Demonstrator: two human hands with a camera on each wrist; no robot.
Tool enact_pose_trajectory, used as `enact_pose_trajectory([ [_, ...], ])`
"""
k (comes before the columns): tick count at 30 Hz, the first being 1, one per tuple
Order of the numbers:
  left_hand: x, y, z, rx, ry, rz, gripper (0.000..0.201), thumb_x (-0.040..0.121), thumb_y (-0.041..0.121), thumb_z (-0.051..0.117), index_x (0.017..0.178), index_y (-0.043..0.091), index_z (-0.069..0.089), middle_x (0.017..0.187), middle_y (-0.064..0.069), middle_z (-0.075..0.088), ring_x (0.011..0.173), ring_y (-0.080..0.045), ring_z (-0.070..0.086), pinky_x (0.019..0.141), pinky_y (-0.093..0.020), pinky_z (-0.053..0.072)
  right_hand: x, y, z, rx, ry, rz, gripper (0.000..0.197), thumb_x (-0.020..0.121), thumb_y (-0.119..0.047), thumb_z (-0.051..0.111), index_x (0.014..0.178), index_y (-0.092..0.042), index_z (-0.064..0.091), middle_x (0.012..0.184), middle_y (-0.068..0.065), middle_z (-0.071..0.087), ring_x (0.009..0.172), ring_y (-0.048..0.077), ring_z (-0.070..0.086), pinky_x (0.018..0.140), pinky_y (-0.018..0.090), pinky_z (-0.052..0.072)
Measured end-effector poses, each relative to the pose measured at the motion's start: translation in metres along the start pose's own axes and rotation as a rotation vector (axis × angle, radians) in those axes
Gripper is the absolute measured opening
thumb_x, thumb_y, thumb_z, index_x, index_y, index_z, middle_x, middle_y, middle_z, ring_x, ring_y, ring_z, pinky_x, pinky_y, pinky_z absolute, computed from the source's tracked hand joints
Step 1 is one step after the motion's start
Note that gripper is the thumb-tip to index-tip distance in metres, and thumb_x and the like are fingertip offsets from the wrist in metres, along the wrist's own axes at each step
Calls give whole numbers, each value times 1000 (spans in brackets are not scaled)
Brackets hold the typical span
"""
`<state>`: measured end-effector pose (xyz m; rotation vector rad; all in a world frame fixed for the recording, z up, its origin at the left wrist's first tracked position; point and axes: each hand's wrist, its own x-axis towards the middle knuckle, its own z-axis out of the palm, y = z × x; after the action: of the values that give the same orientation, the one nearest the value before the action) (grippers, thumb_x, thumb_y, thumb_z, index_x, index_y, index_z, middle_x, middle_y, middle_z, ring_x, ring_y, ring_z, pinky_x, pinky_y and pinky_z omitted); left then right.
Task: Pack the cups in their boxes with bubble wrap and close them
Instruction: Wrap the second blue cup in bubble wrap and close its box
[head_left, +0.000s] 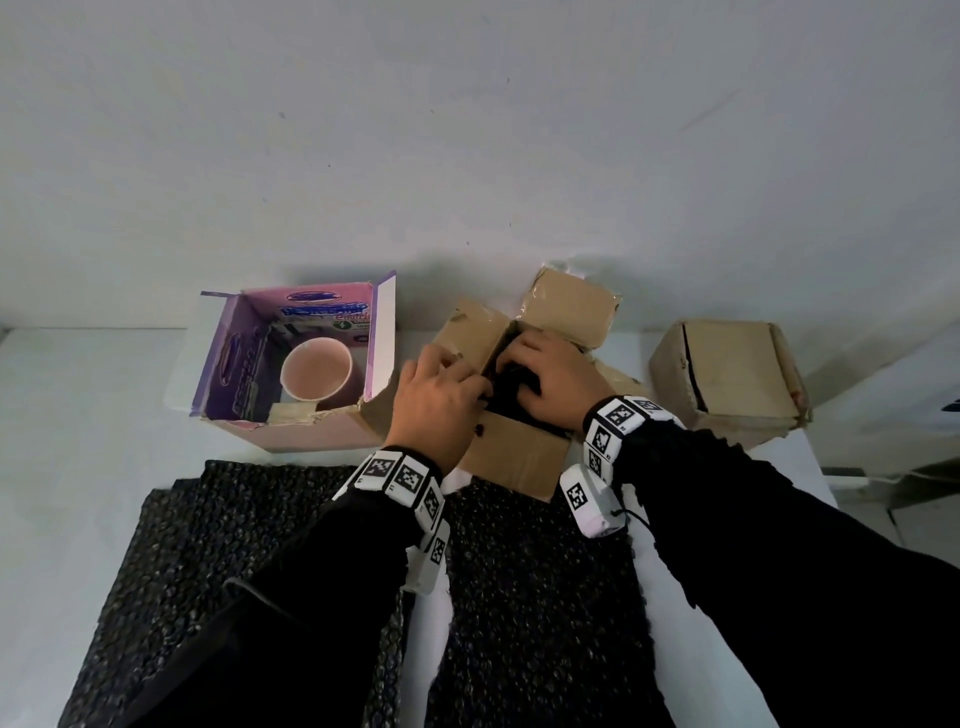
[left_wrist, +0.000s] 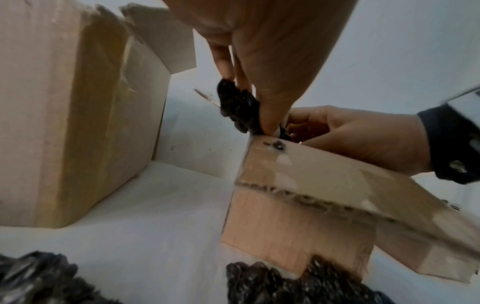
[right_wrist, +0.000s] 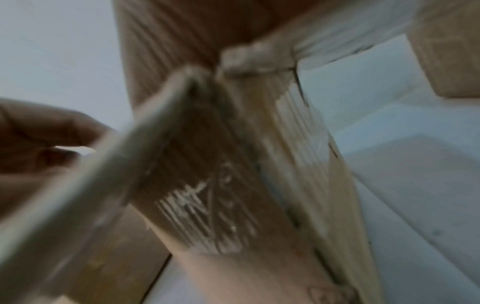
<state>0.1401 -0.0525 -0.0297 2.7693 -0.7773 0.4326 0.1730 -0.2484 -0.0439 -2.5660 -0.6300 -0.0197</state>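
Well to the left of the left hand (head_left: 436, 400), a purple box (head_left: 291, 364) is standing open on the white table (head_left: 88, 395), and a pink cup (head_left: 317, 371) is sitting upright inside it, unwrapped. The box's near right corner is lying just beside the left wrist.

Toward the person from both hands, two sheets of black bubble wrap (head_left: 540, 597) are lying flat on the table, partly hidden under the dark sleeves (head_left: 779, 571).

Between the purple box and the taped box, the brown box (head_left: 519, 457) is standing with its flaps open. The left hand is curling its fingers over the box's left edge and pinching a wad of black bubble wrap (left_wrist: 241, 109) at the near corner (the left wrist view is showing the fingertips pressed together on it). Whatever is lying under that wrap is hidden.

Just to the right, the right hand (head_left: 556, 379) is reaching into the same box, fingers bent down onto the black wrap; whether it is gripping or only pressing I cannot tell, and its wrist view is too blurred to help. The far flap (head_left: 571, 306) is standing up just beyond its knuckles.

Well to the right of the right hand, a taped box (head_left: 727, 379) is sitting closed.
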Motion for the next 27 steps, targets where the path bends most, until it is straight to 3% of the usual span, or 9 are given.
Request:
enact_pose_trajectory([
  [4,4,4,-4,155,-62,-9,25,81,37,52,77,27,75,92,10,66,95,-25,50,77,-37,30,-3,-3,1,-6,-75,-1,51,69,-13,48,113,-29,68,117,-11,64,104,22,44,86,39,41],
  [9,1,6,-2,231,-137,33,33,78,38,46,84,26,76,98,6,61,98,-27,46,81,-41,32,1,-9,-7,-262,-304,42,54,84,-16,58,134,-36,52,137,-8,46,121,24,33,93,40,30],
  [12,1,2,-4,257,-165,54,31,77,38,47,88,30,75,95,10,64,101,-26,47,84,-41,29,5,-21,-8,-386,-337,38,47,90,-29,54,135,-39,48,136,-3,43,121,26,32,93,43,29],
  [14,0,-1,-4,270,-178,77,26,74,35,57,95,30,71,93,12,66,104,-25,49,85,-41,27,6,-25,-7,-407,-343,60,41,92,-33,50,133,-38,51,135,-2,42,121,26,31,94,44,28],
  [18,5,-6,-5,173,-181,43,22,69,14,70,85,30,69,88,10,66,96,-24,53,76,-34,24,6,-22,-2,-306,-343,160,43,88,-35,49,131,-36,51,128,-5,47,119,25,31,94,44,27],
  [21,9,-3,-5,38,-143,-72,21,70,8,73,87,21,69,92,-2,57,87,-27,53,68,-34,41,4,-18,-3,-143,-298,254,38,84,-42,54,121,-32,50,118,0,50,116,27,34,95,44,29],
  [24,13,1,-10,-81,-161,-208,15,79,14,71,92,14,64,90,-5,61,77,-28,58,59,-35,46,4,-12,-4,-17,-289,366,35,78,-52,57,110,-41,48,111,4,40,110,31,36,97,44,33],
  [27,14,0,-13,61,-192,-86,7,80,24,72,81,18,72,78,3,66,75,-23,59,58,-31,45,7,-6,-2,30,-305,425,34,73,-64,57,104,-50,51,108,1,38,110,32,36,100,48,34],
])
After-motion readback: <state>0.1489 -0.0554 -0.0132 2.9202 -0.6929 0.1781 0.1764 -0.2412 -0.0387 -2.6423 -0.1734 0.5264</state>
